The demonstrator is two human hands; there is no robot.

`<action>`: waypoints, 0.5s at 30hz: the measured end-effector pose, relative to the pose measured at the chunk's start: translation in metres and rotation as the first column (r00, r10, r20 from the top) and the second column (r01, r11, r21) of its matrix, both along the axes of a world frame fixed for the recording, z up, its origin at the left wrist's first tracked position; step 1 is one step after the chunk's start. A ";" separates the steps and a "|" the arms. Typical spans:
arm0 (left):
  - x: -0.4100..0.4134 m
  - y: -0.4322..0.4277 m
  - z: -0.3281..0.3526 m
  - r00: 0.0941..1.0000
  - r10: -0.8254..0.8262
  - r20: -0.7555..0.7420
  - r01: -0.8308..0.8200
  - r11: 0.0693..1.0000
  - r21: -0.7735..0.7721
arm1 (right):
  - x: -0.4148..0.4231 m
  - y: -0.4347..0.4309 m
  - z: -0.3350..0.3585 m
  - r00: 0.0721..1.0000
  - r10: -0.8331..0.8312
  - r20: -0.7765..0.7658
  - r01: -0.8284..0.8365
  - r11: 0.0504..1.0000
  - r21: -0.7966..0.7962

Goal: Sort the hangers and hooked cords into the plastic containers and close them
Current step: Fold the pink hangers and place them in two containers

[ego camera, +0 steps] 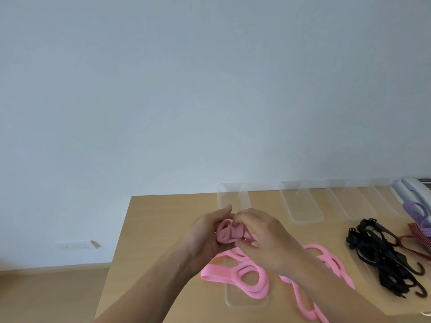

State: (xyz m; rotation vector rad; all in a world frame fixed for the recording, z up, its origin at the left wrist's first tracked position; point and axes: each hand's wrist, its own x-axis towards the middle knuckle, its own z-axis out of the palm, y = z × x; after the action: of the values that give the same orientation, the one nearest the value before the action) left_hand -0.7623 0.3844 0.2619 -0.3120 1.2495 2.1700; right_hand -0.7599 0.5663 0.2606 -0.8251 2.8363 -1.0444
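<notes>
Both hands meet above the wooden table [158, 229]. My left hand [207, 236] cups a rolled-up pink flexible hanger [229, 234], and my right hand [263, 236] pinches the same roll from the right. More pink hangers [250, 276] lie beneath, partly over a clear lid or container [245, 300]. Another pink hanger [333, 262] trails to the right, half hidden by my right forearm. Black hangers with hooks [384, 257] lie in a pile at the right.
Several clear plastic containers stand along the table's back edge, such as one [233, 194] just behind my hands and one [300, 201] further right. Purple hangers [417, 210] and red striped cords [419, 238] lie at the far right beside a white device [410, 185].
</notes>
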 end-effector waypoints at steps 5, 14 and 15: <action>-0.029 0.006 -0.023 0.992 0.051 0.116 -0.050 0.999 -0.008 | -0.030 0.004 -0.025 1.000 0.000 0.028 0.000 1.000 0.004; -0.100 0.001 -0.087 0.987 0.159 -0.021 -0.122 0.659 -0.743 | -0.135 0.015 -0.081 0.999 -0.026 0.048 0.025 1.000 0.015; -0.106 0.003 -0.093 0.989 0.141 -0.042 -0.119 0.599 -0.792 | -0.149 0.014 -0.087 0.999 -0.019 0.031 0.017 0.998 0.054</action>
State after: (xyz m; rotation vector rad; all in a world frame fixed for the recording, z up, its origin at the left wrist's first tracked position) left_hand -0.8679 0.3869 0.1688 -0.8095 2.1958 1.5505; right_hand -0.9087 0.5806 0.1733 -0.7741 2.8373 -0.9695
